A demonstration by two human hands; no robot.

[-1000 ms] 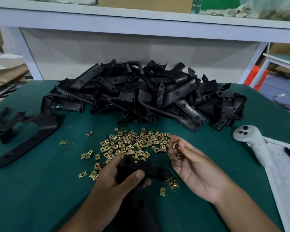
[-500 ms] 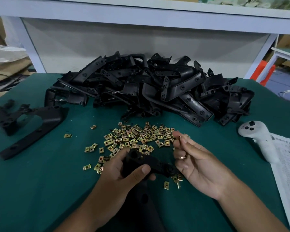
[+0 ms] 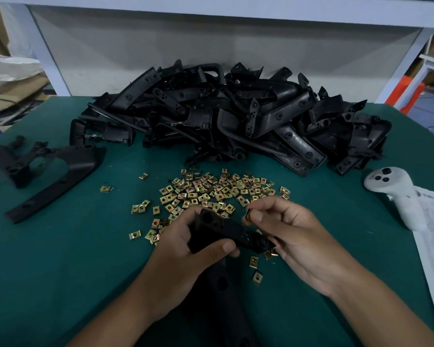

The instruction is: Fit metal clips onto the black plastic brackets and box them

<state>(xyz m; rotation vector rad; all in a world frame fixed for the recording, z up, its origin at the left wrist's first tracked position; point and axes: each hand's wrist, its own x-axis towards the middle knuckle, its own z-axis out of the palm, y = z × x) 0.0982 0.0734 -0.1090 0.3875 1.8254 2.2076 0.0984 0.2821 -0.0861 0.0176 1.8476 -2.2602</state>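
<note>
Green tabletop (image 3: 60, 284) under a grey shelf; brackets (image 3: 236, 116) heaped at upper centre, loose clips (image 3: 211, 189) before them, white controller (image 3: 396, 194) at right. My left hand (image 3: 183, 254) grips a bracket (image 3: 226, 231) at centre; my right fingers (image 3: 258, 216) pinch a clip (image 3: 248, 213) just above it.

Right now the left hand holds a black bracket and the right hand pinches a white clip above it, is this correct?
Not quite: the head view shows the clip is brass-coloured metal, not white. The left hand does hold the black bracket, and the right hand pinches the clip above it.
</note>
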